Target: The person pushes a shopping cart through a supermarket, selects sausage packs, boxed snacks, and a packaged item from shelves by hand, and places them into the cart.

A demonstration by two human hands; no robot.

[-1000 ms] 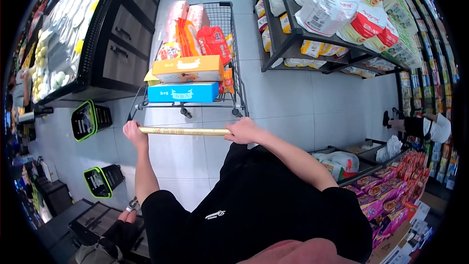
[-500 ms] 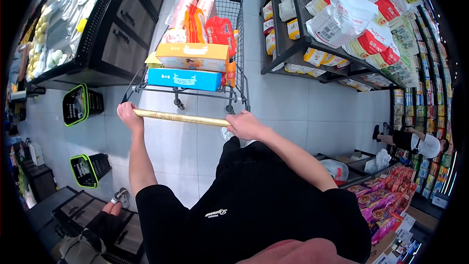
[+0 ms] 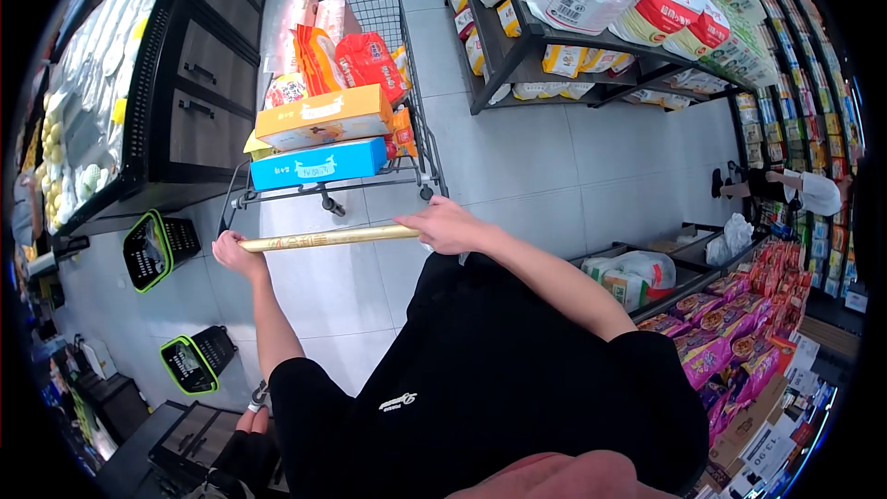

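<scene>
A wire shopping cart point(image 3: 368, 3) stands in front of me with its gold handle bar point(image 3: 333, 237) toward my body. My left hand point(image 3: 238, 253) is wrapped around the bar's left end. Around the right end closes my right hand point(image 3: 445, 225), with one finger lying along the bar. Inside the cart, an orange box point(image 3: 323, 118) rests behind a blue box point(image 3: 319, 164) near the handle. Beyond them are an orange bag point(image 3: 317, 60), a red bag point(image 3: 370, 65) and pink packages point(image 3: 337, 18).
A black cabinet display point(image 3: 199, 83) stands on the left, a rack point(image 3: 506, 65) of white-and-red sacks on the right. Two black-and-green baskets point(image 3: 159, 249) sit on the floor at left. One person point(image 3: 818, 194) is at far right; another person's legs point(image 3: 254, 420) show at lower left.
The cart has swung left in view, and its handle now slants up to the right. The sack rack has shifted up and left. Both hands have kept their grip.
</scene>
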